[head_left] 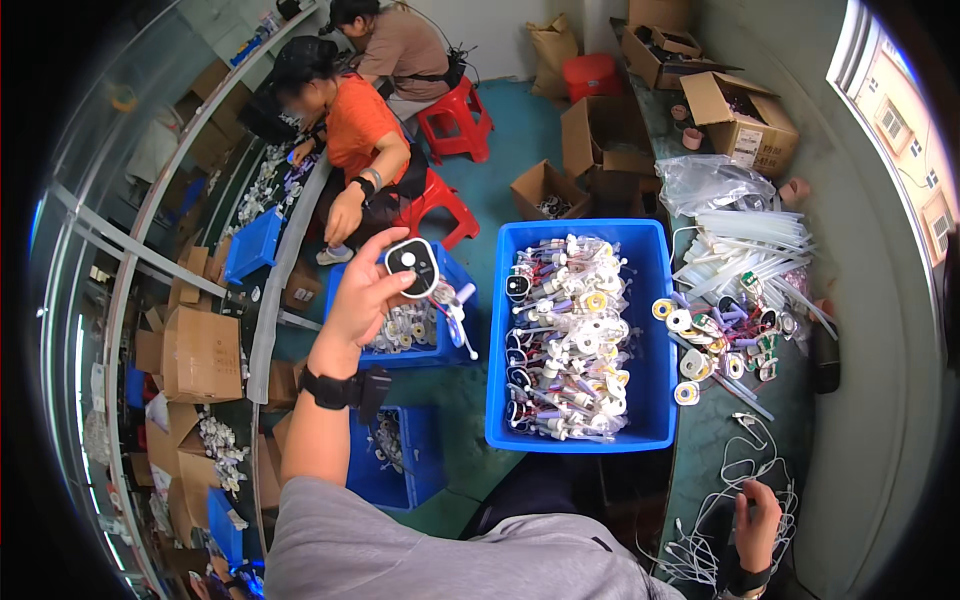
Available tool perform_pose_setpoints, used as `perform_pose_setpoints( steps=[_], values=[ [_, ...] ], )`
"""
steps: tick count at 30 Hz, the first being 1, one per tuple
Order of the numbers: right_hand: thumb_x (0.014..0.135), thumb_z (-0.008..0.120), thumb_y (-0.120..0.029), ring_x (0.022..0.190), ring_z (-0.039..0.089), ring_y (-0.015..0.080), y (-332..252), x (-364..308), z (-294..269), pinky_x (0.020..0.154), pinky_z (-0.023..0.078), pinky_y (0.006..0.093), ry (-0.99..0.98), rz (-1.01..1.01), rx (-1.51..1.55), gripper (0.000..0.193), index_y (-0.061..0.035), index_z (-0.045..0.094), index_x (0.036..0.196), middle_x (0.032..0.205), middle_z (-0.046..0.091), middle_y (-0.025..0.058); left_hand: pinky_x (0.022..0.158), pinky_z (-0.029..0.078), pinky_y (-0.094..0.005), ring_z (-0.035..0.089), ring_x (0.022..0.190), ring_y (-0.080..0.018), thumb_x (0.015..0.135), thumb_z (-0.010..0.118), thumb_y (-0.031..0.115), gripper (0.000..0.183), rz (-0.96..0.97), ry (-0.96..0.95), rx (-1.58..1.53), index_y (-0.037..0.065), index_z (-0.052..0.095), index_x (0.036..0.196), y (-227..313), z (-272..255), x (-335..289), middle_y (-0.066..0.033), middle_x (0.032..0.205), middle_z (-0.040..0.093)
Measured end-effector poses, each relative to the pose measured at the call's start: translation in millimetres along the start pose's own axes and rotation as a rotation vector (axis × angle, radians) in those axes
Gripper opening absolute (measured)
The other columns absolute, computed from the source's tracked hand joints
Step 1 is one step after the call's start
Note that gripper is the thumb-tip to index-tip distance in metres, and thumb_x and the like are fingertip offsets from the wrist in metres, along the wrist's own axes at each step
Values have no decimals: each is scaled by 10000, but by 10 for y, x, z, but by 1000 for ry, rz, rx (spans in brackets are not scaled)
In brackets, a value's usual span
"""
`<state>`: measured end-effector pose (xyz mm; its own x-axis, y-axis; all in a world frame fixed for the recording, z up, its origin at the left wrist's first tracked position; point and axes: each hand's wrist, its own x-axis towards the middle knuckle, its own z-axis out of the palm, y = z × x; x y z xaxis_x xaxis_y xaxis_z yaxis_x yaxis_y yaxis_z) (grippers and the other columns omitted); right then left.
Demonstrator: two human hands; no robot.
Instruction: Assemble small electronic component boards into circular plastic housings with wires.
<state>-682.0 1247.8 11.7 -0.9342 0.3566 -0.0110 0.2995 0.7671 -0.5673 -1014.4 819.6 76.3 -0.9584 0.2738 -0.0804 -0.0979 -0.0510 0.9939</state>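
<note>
Raised at the left, my left hand (pixel 362 300) is closed on a small rounded device (pixel 424 262) with a black face and a white rim. Red wires, a purple tube (pixel 457 330) and a thin white stem dangle from the device. My right hand (pixel 758 525) is low on the right, over a tangle of white cables (pixel 700 545) on the bench. Its fingers are loosely bent with the thumb apart, and nothing shows in them. In front of me a blue bin (pixel 497 340) is full of similar wired assemblies (pixel 580 335), several with black faces along its left side.
Loose wired parts (pixel 735 335) and clear tubes (pixel 745 245) cover the right-hand bench. Two more blue bins (pixel 460 345) (pixel 425 480) stand at the left. Beyond, two people (pixel 365 125) (pixel 405 50) sit on red stools (pixel 450 215). Cardboard boxes (pixel 740 120) line the back right.
</note>
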Motion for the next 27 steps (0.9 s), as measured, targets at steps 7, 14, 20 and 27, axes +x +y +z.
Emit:
perform_pose_setpoints(
  steps=[7, 14, 20, 27],
  values=[
    [615, 732, -120, 1080, 447, 349, -1446, 240, -129, 860, 410, 362, 21, -469, 300, 569, -43, 505, 1132, 1232, 399, 205, 804, 494, -318, 567, 952, -196, 794, 465, -37, 469, -103, -412, -290, 10, 341, 1244, 211, 1543, -808, -121, 1084, 535],
    [704, 641, -25, 951, 556, 335, -1203, -110, -127, 750, 484, 332, 477, -418, 362, 484, -9, 465, 1155, 1129, 488, 215, 942, 349, -308, 454, 1106, -198, 780, 439, -52, 599, -103, -914, -288, -11, 192, 1324, 35, 2627, -1389, -147, 1207, 438],
    [868, 505, -122, 827, 588, 126, -906, -584, -282, 721, 470, 239, 252, -115, 1121, 262, 16, 481, 1089, 973, 574, 91, 580, 429, -245, 528, 668, -140, 709, 660, 80, 283, 606, -841, 390, 29, 598, 981, -22, 3006, -1432, -86, 769, 543],
    [926, 373, -229, 875, 587, 154, -793, -874, -352, 726, 483, 244, 49, 82, 1625, 245, -1, 367, 1014, 936, 537, 109, 590, 435, -227, 537, 665, -102, 786, 622, 116, 157, 155, -985, 83, -25, 596, 853, -246, 3273, -1694, -57, 760, 582]
  ],
)
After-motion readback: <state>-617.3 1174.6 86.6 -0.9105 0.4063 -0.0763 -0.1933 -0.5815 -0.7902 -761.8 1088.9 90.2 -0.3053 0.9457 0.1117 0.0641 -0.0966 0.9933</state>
